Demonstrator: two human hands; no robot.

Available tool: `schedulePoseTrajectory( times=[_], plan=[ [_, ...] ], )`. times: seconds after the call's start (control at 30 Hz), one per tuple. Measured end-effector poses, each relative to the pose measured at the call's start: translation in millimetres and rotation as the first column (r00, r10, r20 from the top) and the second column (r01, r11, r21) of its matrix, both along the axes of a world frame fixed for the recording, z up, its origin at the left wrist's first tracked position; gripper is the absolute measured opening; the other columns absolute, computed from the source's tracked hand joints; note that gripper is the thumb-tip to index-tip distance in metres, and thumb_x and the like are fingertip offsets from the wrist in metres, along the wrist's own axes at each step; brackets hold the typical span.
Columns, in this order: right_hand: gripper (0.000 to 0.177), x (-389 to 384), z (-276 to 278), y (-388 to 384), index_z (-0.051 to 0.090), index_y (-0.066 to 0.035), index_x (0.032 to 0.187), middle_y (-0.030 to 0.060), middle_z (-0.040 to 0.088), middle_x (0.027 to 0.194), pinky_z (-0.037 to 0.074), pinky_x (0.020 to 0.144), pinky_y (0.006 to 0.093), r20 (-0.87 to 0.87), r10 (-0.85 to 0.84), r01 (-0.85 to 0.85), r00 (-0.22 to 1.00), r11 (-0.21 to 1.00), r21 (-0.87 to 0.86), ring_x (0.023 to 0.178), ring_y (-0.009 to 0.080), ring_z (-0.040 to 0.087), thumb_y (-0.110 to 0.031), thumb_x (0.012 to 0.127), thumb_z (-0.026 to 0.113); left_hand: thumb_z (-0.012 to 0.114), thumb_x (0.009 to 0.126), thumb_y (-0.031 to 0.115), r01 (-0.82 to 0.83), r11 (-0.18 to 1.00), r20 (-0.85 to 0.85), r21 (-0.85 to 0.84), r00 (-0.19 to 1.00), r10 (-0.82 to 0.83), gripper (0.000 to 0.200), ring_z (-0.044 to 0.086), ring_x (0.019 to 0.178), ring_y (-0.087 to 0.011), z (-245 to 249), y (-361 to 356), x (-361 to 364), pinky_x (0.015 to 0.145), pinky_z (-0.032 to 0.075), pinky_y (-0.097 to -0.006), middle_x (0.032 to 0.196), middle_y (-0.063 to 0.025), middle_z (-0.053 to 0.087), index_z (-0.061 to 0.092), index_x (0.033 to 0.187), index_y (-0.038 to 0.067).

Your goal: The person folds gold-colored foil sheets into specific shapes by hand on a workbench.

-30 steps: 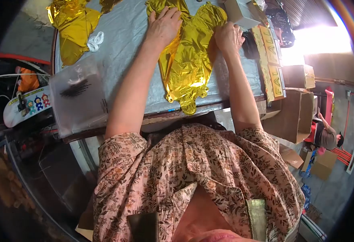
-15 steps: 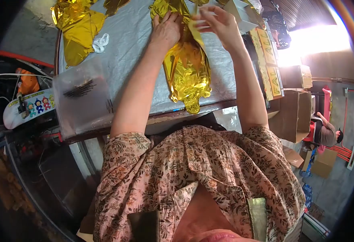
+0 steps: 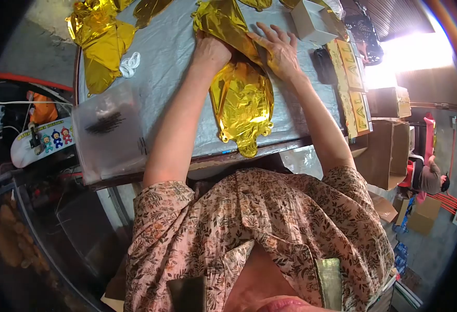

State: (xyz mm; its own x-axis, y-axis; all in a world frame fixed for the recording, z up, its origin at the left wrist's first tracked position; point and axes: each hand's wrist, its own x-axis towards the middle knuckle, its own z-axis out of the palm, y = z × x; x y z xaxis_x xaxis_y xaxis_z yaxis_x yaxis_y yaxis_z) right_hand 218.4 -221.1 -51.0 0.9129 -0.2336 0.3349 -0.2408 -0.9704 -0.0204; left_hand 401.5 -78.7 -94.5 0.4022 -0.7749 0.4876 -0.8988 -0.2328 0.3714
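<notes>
A flat gold foil balloon (image 3: 243, 101) lies on the covered table in front of me, its upper part folded over. My left hand (image 3: 211, 53) rests at the balloon's left side, with its fingers hidden under the folded foil. At the right edge of the fold is my right hand (image 3: 280, 52), its fingers spread and the thumb and index finger by the foil. Small tabs and a narrow tail show at the balloon's near end, by the table edge.
More gold foil balloons (image 3: 101, 49) lie at the far left, beside a bundle of white string (image 3: 129, 65). A clear plastic bag (image 3: 109, 132) with dark thin pieces hangs over the near-left corner. A white box (image 3: 314, 23) and yellow printed boxes (image 3: 351, 88) line the right. Another person (image 3: 432, 176) is at far right.
My right hand has come down from above the foil to its right edge, fingers now spread. The upper foil has been folded over, and my left fingers have gone under it.
</notes>
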Motion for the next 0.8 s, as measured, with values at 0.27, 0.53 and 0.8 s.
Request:
schedulePoseTrajectory(
  times=[0.27,0.53,0.8],
  plan=[
    [0.053,6,1,4,0.059,-0.028,0.146,0.0011,0.043,0.162,0.020,0.119,0.0614,-0.039,-0.005,0.000,0.999,0.994,-0.114,0.150,0.0312,0.036,-0.019,0.094,0.062,0.055,0.099,0.041,-0.073,0.989,0.055,0.127,0.996,0.067,0.064,0.023,0.157,-0.0295,4,4,-6,0.125,0.013,-0.0554,0.165,-0.0109,0.037,0.042,0.157,0.017],
    [0.052,12,2,13,0.061,-0.018,0.143,0.0038,0.048,0.157,0.020,0.119,0.0640,-0.020,0.007,-0.008,1.000,0.996,-0.086,0.149,0.0321,0.036,-0.007,0.093,0.054,0.053,0.095,0.021,-0.076,0.997,0.123,0.012,0.990,0.074,0.048,0.051,0.138,-0.0280,7,8,-13,0.117,0.026,-0.0574,0.143,-0.0117,0.061,0.059,0.142,0.016],
    [0.048,16,7,17,0.063,-0.013,0.140,0.0022,0.051,0.155,0.018,0.120,0.0650,-0.042,0.020,-0.024,0.999,0.994,-0.104,0.151,0.0293,0.034,-0.008,0.092,0.057,0.059,0.088,0.013,-0.034,0.972,0.094,0.234,0.995,0.012,0.027,0.068,0.111,-0.0312,25,17,-6,0.106,0.038,-0.0527,0.113,-0.0137,0.074,0.073,0.111,0.010]
  ],
)
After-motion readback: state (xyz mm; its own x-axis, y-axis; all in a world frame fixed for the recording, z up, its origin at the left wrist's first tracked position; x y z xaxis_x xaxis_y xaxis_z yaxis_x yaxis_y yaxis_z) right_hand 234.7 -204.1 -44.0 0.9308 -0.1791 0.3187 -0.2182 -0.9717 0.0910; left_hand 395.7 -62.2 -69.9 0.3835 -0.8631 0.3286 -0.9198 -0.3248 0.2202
